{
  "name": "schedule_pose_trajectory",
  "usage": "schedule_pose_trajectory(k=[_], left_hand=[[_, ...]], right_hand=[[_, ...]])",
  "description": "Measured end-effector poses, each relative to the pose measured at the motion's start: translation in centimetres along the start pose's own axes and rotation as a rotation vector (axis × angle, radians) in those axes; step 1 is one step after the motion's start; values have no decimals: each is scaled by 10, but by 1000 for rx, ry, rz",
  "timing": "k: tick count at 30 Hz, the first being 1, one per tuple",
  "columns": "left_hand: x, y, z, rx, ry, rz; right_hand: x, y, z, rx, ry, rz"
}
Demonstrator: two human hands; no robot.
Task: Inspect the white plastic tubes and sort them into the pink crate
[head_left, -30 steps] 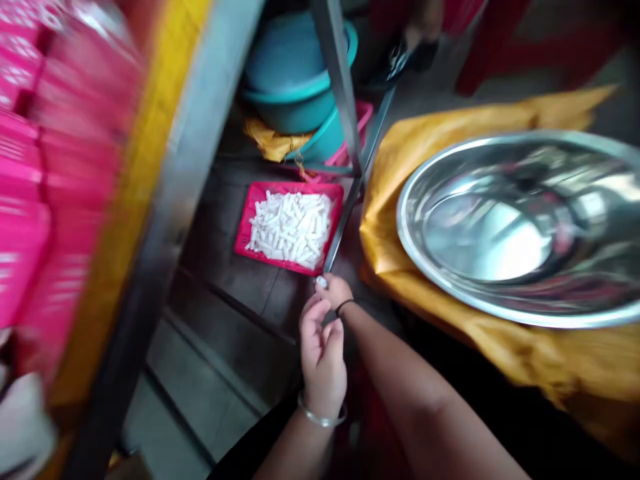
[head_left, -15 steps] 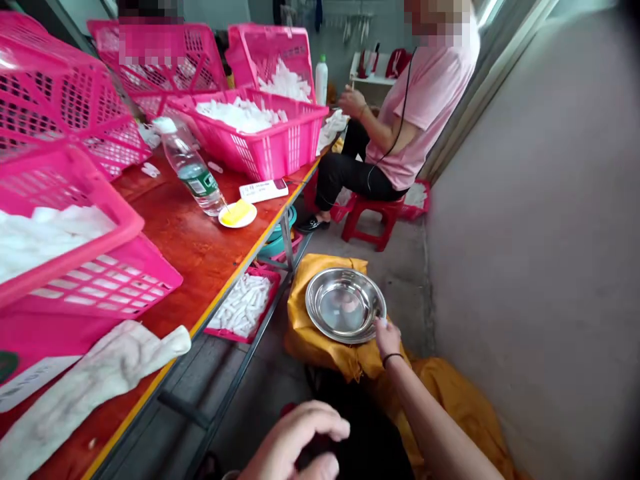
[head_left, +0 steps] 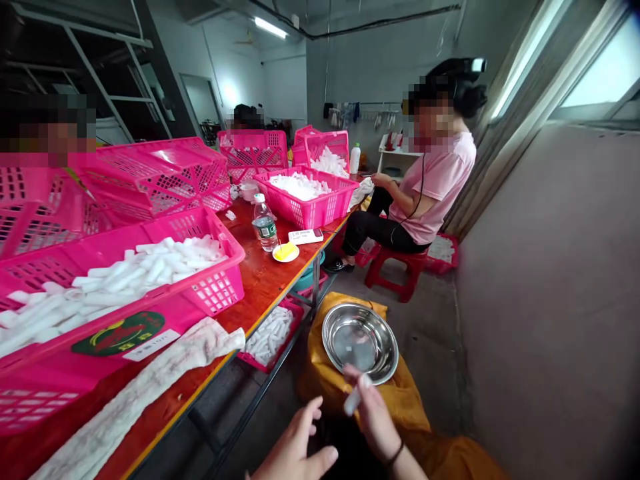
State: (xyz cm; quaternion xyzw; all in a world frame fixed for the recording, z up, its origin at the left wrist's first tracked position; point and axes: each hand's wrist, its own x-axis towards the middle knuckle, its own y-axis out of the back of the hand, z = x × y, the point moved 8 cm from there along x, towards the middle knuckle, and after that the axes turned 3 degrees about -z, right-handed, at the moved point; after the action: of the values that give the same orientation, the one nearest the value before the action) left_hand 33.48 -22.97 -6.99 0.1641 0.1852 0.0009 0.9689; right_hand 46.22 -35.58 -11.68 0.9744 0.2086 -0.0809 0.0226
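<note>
My right hand (head_left: 371, 412) pinches a small whitish tube-like piece (head_left: 352, 403) between thumb and fingers, just in front of a shiny steel basin (head_left: 388, 337). The basin rests on an orange-yellow sack (head_left: 320, 363), and a small pale piece seems to lie in its bottom. Lower and to the left, my left hand (head_left: 303, 443) holds nothing, its thumb and fingers spread apart. Left of my hands, on the red table (head_left: 220, 370), a pink basket (head_left: 220, 293) holds many similar white pieces (head_left: 165, 270). A crumpled whitish cloth (head_left: 165, 383) lies along the table edge.
A water bottle (head_left: 265, 225), a plate with something yellow (head_left: 285, 253) and a white box (head_left: 306, 237) stand on the table. Another pink basket (head_left: 320, 210) is beyond. Below is a tray of white pieces (head_left: 270, 337). A co-worker (head_left: 440, 173) sits on a red stool (head_left: 397, 270); a wall (head_left: 545, 287) rises at right.
My right hand has drawn back from the basin's right rim toward my left hand, with the whitish piece in its fingers. My view has tilted up, showing more of the room.
</note>
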Motion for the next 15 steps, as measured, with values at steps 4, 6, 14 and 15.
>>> schedule_pose_trajectory(k=[4,6,14,15], left_hand=[[-1,-27,23,49,-180,-120],[-7,-25,22,131,-158,-93],[-73,164,-2,516,-155,623],[-80,189,-5,616,-166,678]], right_hand=[[-60,-58,-21,-20,211,-368],[-72,-58,-19,-96,240,-428],[-21,59,16,-192,-103,70],[-14,64,14,-189,-103,82]])
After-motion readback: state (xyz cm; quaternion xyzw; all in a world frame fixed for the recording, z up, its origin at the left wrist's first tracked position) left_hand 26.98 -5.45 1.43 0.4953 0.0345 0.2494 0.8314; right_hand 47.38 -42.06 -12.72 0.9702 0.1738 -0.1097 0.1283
